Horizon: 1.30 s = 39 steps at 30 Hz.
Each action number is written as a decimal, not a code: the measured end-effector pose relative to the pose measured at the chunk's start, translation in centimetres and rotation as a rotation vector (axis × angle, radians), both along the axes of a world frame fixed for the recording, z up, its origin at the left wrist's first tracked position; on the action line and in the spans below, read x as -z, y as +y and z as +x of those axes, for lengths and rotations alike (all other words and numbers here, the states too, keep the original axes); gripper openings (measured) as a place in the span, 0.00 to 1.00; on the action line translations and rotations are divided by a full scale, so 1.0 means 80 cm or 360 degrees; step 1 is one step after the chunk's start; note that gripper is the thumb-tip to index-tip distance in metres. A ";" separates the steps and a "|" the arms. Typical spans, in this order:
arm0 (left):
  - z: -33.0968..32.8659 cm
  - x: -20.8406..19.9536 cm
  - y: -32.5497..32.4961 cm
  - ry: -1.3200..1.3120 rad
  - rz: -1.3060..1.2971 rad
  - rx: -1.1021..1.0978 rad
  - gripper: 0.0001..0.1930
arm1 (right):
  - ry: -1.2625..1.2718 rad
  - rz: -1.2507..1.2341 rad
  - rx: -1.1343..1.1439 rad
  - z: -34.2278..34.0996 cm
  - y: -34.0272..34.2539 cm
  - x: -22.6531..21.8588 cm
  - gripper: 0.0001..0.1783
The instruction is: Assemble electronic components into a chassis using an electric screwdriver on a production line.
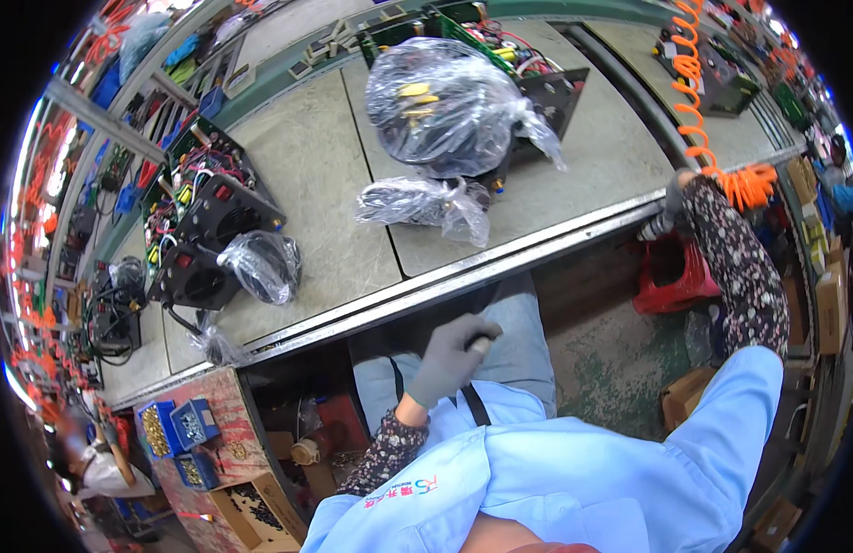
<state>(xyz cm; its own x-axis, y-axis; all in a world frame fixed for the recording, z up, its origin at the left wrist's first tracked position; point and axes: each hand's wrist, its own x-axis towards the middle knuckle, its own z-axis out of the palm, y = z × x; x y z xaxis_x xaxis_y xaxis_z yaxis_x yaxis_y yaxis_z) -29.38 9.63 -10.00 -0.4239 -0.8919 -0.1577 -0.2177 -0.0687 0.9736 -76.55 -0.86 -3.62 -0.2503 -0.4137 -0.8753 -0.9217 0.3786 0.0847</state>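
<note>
My left hand (452, 358), in a grey glove with bare fingertips, is held above my lap in front of the bench edge. Its fingers are curled in, and whatever they may hold is hidden. At the bench's right front edge my right hand (675, 195), also gloved, closes round a dark, short cylindrical tool (659, 227). An orange coiled air hose (747, 187) hangs right beside that hand. On the bench ahead, a large clear plastic bag (436, 106) of black cable covers part of an open device (551, 97). A smaller bagged cable (422, 201) lies nearer me.
More open devices with black panels (219, 217) and wiring stand at the left of the bench (321, 166). Blue bins (194, 422) of small metal parts sit on a side table at lower left. Below the bench at right hangs a red bag (677, 276).
</note>
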 end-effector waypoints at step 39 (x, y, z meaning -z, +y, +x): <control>-0.035 -0.050 -0.015 -0.0439 0.0546 0.0587 0.11 | -0.2535 -0.1025 0.1582 0.350 0.187 0.067 0.11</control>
<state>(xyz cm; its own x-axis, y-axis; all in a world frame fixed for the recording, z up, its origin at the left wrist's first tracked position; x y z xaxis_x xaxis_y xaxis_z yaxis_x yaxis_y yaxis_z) -32.16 8.42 -5.99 -0.5994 -0.5712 -0.5607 -0.5299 -0.2419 0.8128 -48.53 14.10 -9.02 0.1668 -0.9371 -0.3067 0.5038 0.3484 -0.7905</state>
